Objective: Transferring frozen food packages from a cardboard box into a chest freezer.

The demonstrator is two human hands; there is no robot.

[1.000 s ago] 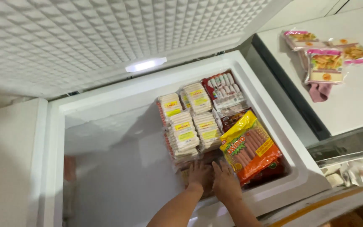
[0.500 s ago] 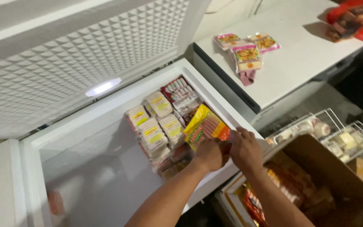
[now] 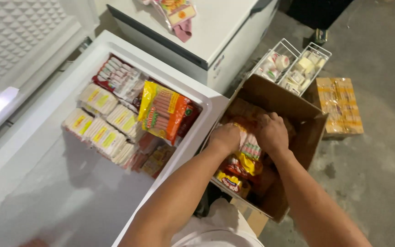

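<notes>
Beside the open chest freezer (image 3: 115,45), both the left hand (image 3: 225,137) and right hand (image 3: 271,132) curl closed around sausage packs (image 3: 251,147) inside the cardboard box (image 3: 314,132) at right; gripping the stack's opposite ends would probably lift it level

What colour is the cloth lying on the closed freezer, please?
Pink, in the head view: the cloth lies on the closed freezer.

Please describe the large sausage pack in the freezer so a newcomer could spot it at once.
Look into the open chest freezer, at its stocked corner nearest the cardboard box. The sausage pack lies on top there. It alone is big, yellow and orange with red sausages showing, whereas the small packs beside it are pale.
</notes>
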